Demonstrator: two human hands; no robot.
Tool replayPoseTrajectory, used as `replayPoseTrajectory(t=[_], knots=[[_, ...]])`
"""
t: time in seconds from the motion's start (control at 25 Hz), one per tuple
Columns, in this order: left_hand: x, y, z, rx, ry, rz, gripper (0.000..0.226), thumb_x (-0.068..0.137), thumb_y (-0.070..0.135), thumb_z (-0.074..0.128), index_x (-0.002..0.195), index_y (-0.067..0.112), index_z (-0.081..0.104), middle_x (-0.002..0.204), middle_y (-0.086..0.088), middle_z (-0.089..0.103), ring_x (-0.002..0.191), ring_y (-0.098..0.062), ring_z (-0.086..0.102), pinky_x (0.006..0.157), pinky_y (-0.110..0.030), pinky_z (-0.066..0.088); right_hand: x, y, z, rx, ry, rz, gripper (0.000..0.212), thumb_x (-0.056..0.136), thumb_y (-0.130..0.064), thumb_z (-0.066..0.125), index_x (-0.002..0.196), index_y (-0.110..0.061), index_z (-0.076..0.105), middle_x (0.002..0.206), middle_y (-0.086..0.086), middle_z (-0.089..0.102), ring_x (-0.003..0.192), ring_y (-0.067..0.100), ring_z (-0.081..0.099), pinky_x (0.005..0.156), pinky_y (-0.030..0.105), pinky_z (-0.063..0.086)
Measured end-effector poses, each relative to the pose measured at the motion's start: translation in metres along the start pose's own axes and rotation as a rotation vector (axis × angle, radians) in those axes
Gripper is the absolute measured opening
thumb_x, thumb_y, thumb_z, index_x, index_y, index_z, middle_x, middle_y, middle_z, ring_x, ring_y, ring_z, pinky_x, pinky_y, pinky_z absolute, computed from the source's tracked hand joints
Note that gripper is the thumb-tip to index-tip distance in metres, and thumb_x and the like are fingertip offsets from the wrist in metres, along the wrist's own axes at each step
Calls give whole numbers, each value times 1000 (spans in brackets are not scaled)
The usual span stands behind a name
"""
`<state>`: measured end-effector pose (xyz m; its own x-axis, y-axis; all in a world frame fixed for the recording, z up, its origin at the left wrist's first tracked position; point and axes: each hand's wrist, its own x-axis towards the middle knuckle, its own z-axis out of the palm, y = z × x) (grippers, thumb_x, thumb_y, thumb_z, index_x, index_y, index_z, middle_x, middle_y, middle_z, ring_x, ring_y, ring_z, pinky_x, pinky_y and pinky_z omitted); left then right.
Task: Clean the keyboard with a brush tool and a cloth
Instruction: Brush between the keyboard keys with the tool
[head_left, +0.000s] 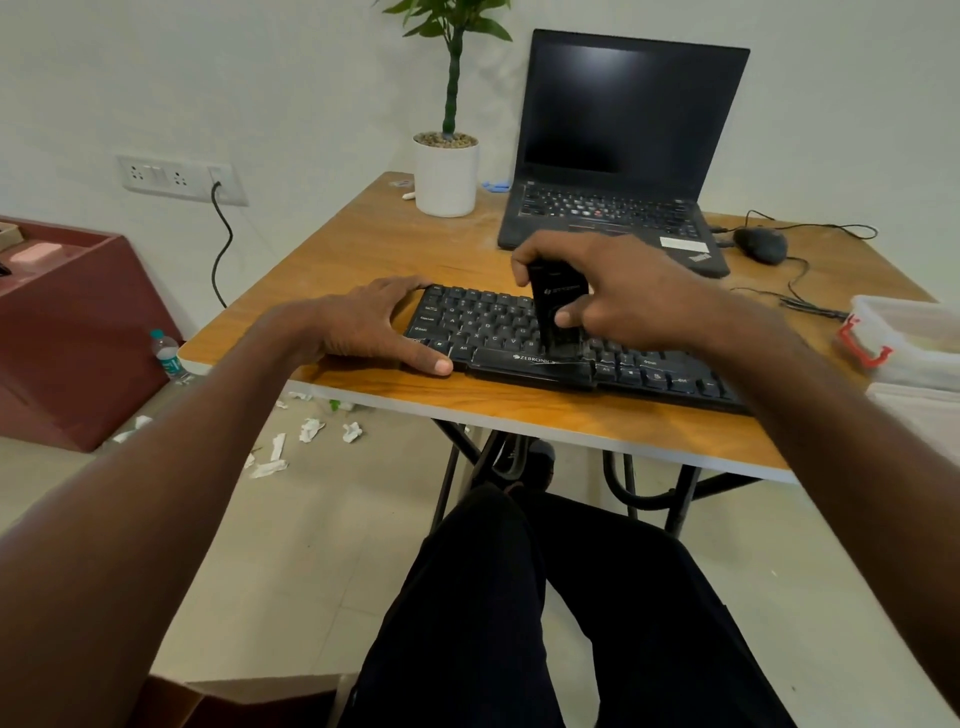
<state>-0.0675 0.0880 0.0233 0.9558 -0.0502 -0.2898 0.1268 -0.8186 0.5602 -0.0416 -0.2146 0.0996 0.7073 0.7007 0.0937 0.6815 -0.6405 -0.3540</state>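
The keyboard lies along the near edge of the tabletop, slanting from about 10 o'clock down toward 4 o'clock. The right hand is wrapped around the black brush tool, thumb on its near face and fingers curled over the top, holding it upright with its lower end among the keys just above the space bar. The left hand lies flat with fingers spread and relaxed, bracketing the keyboard's left end at 9 o'clock, thumb along the front edge, gripping nothing.

This looks like the brushing stage. To do it well, the left hand should press firmly enough that the keyboard does not slide toward the table's edge. The brush is best kept near vertical so the bristles reach into the gaps between keys, and drawn in short strokes along each row, flicking debris toward one side instead of back under the keys. Light pressure should avoid popping keycaps.

No cloth is clearly visible; a pale item at 3 o'clock, beside the clear container, might be one, but I cannot tell. The laptop stands at 12 o'clock.
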Motion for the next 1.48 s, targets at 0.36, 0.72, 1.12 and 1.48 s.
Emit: replayPoseTrajectory(t=[0.36, 0.72, 1.12, 1.48], knots=[[2, -2, 0, -5, -3, -4, 147, 35, 90, 83, 161, 51, 17, 166, 11, 23, 148, -26, 29, 122, -58, 31, -17, 8, 0, 17, 13, -50, 54, 91, -5, 70, 117, -48, 51, 122, -6, 57, 105, 17, 61, 72, 29, 58], [3, 0, 0, -7, -15, 5, 146, 38, 85, 83, 162, 47, 15, 167, 10, 23, 144, -23, 32, 117, -50, 36, -34, 18, 4, 66, 78, 17, 54, 92, -5, 69, 119, -46, 47, 120, -6, 58, 104, 19, 64, 78, 39, 63], [-3, 4, 1, -48, -27, -2, 142, 40, 79, 84, 161, 48, 16, 166, 11, 22, 141, -22, 32, 118, -49, 35, -22, 20, 3, 103, 178, 116, 47, 88, -18, 68, 122, -46, 51, 114, -6, 59, 94, 16, 65, 72, 36, 64], [-6, 13, 1, -108, 14, 23, 161, 21, 99, 74, 162, 46, 18, 172, 9, 12, 153, -31, 22, 122, -54, 28, -44, 40, -6, 201, 258, 139, 55, 88, -11, 71, 130, -42, 51, 118, -9, 56, 96, 14, 65, 70, 31, 64]])
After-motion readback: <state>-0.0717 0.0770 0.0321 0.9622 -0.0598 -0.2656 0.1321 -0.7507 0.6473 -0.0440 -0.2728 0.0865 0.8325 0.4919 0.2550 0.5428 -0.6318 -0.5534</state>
